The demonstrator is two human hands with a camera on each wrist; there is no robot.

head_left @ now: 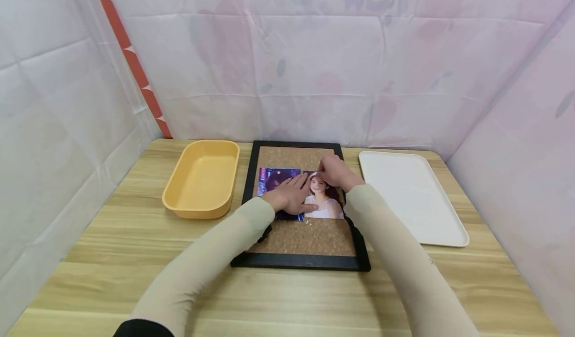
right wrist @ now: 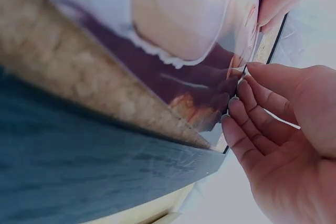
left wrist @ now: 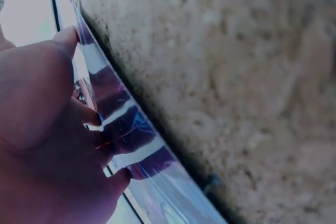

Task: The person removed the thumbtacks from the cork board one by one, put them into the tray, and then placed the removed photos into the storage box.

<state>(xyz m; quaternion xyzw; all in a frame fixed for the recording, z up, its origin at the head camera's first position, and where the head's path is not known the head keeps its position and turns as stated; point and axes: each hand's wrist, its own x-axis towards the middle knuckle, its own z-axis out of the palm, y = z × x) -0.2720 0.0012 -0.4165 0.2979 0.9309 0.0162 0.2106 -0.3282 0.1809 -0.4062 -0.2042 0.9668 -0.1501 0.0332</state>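
Observation:
Two glossy photo prints lie side by side on a black-framed cork board (head_left: 310, 239). The left one is a blue-purple photo (head_left: 266, 178) with a small pale dot near its top edge. The right one is a portrait photo (head_left: 330, 209) of a person in a white top. My left hand (head_left: 291, 195) rests across both photos with fingers extended; its thumb lies on the portrait. At the portrait's top edge my right hand (head_left: 334, 171) pinches a small pin (right wrist: 244, 71), mostly hidden between thumb and fingertips.
A yellow tub (head_left: 169, 203) stands left of the board. On the right lies a white tray (head_left: 404, 192). Tiny white bits (head_left: 308, 222) sit on the cork just below the photos. Fabric walls (head_left: 314, 77) enclose the wooden table (head_left: 292, 307) at the back and sides.

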